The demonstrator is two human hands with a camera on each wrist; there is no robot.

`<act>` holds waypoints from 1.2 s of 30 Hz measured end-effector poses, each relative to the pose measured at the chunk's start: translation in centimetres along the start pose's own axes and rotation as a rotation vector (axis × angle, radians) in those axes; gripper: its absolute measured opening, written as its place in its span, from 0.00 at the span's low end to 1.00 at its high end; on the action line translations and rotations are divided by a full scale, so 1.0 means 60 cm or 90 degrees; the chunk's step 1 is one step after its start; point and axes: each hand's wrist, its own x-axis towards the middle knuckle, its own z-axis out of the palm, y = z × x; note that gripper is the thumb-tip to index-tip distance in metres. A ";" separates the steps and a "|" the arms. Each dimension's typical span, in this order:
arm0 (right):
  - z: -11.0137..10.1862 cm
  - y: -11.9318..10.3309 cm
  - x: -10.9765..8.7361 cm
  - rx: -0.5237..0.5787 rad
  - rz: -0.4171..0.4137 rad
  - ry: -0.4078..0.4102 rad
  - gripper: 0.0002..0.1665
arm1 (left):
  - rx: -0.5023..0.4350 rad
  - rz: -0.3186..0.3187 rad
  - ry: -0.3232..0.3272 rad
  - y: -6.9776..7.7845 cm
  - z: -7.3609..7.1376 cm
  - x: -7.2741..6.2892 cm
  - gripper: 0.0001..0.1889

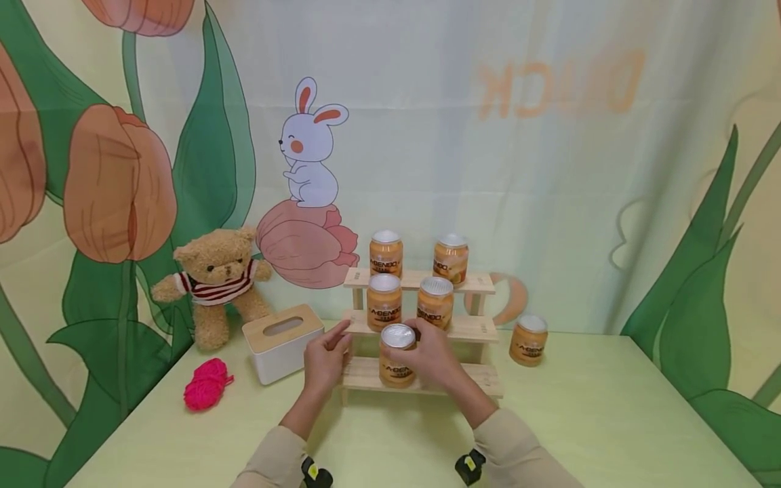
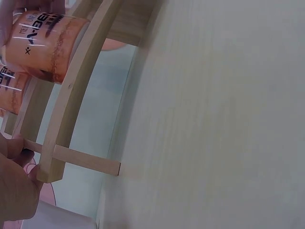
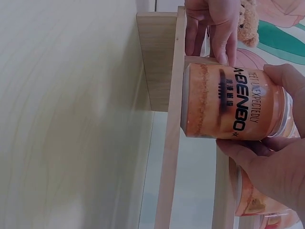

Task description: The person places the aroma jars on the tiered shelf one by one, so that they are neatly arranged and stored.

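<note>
A jar [image 1: 398,369] with an orange A-BENBO label and a silvery lid stands upright at the lowest step of a three-tier wooden stand [image 1: 488,381]. My right hand [image 1: 427,352] grips this jar near its top, thumb on one side and fingers on the other, as the right wrist view shows. At the stand's left end, my left hand [image 1: 326,359] holds the wood with thumb and fingers; part of that hand is cut off in the left wrist view. Two matching jars, a left one [image 1: 384,303] and a right one [image 1: 435,305], stand on the middle step.
On the top step are two more jars, left [image 1: 386,254] and right [image 1: 451,261]. Another jar [image 1: 529,341] stands on the table right of the stand. Leftward are a white tissue box [image 1: 277,359] with a wooden lid, pink yarn [image 1: 207,385] and a teddy bear [image 1: 219,291].
</note>
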 end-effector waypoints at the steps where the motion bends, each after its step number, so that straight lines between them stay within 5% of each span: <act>1: 0.000 -0.001 0.001 0.001 0.003 -0.003 0.37 | -0.002 0.000 0.000 0.000 0.000 0.000 0.15; 17: -0.012 -0.002 -0.023 0.043 0.014 0.010 0.44 | -0.012 -0.008 0.001 0.001 0.005 -0.001 0.15; 25: -0.056 -0.027 -0.047 0.039 0.004 0.031 0.36 | -0.011 0.005 0.008 0.001 0.003 0.001 0.15; 36: -0.140 -0.008 -0.053 0.003 0.006 0.034 0.32 | 0.004 0.007 0.011 -0.002 0.002 0.001 0.15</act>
